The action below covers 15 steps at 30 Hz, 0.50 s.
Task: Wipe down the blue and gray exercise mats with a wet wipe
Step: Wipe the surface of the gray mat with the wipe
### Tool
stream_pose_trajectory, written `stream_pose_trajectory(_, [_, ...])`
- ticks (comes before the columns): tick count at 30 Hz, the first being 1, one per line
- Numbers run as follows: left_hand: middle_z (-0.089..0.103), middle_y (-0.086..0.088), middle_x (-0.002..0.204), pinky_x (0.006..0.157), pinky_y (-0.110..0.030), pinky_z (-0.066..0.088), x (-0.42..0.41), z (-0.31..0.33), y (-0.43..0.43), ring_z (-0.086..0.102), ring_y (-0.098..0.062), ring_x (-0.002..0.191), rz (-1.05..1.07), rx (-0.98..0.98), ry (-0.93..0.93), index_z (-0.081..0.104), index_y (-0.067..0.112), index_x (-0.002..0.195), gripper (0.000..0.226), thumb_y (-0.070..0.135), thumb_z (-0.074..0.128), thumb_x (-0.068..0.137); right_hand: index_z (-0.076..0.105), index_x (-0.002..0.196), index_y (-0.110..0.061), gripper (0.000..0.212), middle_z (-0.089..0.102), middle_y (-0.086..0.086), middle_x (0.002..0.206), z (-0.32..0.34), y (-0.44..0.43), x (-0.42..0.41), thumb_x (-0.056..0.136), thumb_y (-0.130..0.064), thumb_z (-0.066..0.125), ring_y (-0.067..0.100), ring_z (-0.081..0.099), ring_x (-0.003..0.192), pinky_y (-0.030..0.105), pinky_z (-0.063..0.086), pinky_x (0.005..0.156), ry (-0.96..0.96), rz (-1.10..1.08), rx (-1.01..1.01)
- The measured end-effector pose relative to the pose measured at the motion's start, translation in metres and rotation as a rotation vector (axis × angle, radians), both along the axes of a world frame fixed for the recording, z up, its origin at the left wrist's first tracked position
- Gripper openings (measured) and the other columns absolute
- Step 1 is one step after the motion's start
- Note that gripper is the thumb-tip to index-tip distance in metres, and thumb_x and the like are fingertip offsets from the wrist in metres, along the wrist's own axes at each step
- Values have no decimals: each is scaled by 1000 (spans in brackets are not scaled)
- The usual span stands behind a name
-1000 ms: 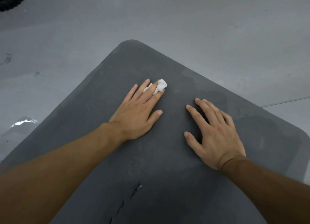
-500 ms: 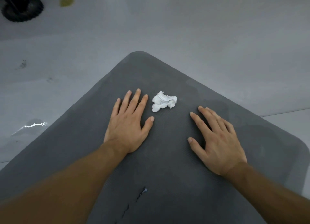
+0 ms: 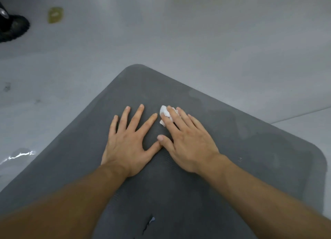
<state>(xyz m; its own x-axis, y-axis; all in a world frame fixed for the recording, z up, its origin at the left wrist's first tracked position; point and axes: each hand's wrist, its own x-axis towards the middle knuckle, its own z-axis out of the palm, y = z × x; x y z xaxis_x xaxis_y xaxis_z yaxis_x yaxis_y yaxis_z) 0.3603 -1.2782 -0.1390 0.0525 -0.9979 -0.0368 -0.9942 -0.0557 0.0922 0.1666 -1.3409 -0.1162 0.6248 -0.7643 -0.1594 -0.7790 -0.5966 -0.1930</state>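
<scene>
Head view shows it plainly enough. Where's the wet wipe (image 3: 165,114)?

Just above the middle of the frame, on the gray mat (image 3: 232,149). It's a crumpled white wad pinned under the first 2 fingers of the right hand (image 3: 188,142). Those fingers lie straight and flat, pressing on it rather than curling round it. Most of the wad pokes out on the left of the fingertips.

And the left hand (image 3: 129,145)?

Flat on the mat just to the left, fingers spread wide, holding nothing. Its index fingertip is near the wipe, and the 2 thumbs meet below it.

Any room to move?

The mat's rounded corner sits at upper centre, above the fingertips, with bare mat between. 1 edge runs down to the lower left and the other to the right, where a 2nd rounded corner shows. More bare mat lies right of the right hand. Beyond the edges is gray floor (image 3: 179,41), with a glistening wet patch (image 3: 19,155) at the left edge and a black object (image 3: 12,27) at upper left.

How do the wipe and mat look?

The wipe is bright white and bunched. The mat is dark gray and finely ribbed, with darker blotches toward the right and a small tear (image 3: 149,222) at bottom centre.
</scene>
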Motion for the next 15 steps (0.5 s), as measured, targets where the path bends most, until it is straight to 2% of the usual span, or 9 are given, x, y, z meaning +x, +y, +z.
stream_pose_trajectory(6, [3, 9, 174, 128, -55, 7, 0, -4, 0, -3, -23, 160, 4, -29, 13, 11, 50, 162, 80, 89, 13, 92, 4, 166, -18, 83, -2, 1, 174, 2, -31, -39, 99, -67, 4, 15, -3, 160, 34, 0, 129, 74, -186, -28])
stream_pose_trajectory(9, [2, 10, 174, 128, -55, 5, 0, -3, -1, -4, -23, 160, -4, -23, 17, 9, 50, 162, 81, 89, 12, 91, 10, 165, -15, 89, 2, 4, 174, 2, -54, -22, 97, -72, 8, 17, -1, 160, 37, 3, 130, 4, -253, -1])
stream_pose_trajectory(12, [0, 11, 174, 128, -54, 4, 1, -3, -1, -6, -22, 160, -7, -20, 19, 8, 51, 162, 83, 91, 11, 89, 9, 166, -15, 90, -4, 4, 174, -1, -80, 5, 98, -74, 9, 17, -6, 160, 40, 1, 130, -52, -303, 80])
stream_pose_trajectory(15, [1, 11, 174, 128, -55, 5, 1, -3, -1, -5, -22, 160, -8, -21, 25, 8, 52, 161, 84, 92, 13, 88, 6, 166, -15, 90, -6, 2, 174, -3, -88, 8, 99, -75, 10, 16, -7, 160, 38, -1, 130, -44, -283, 71])
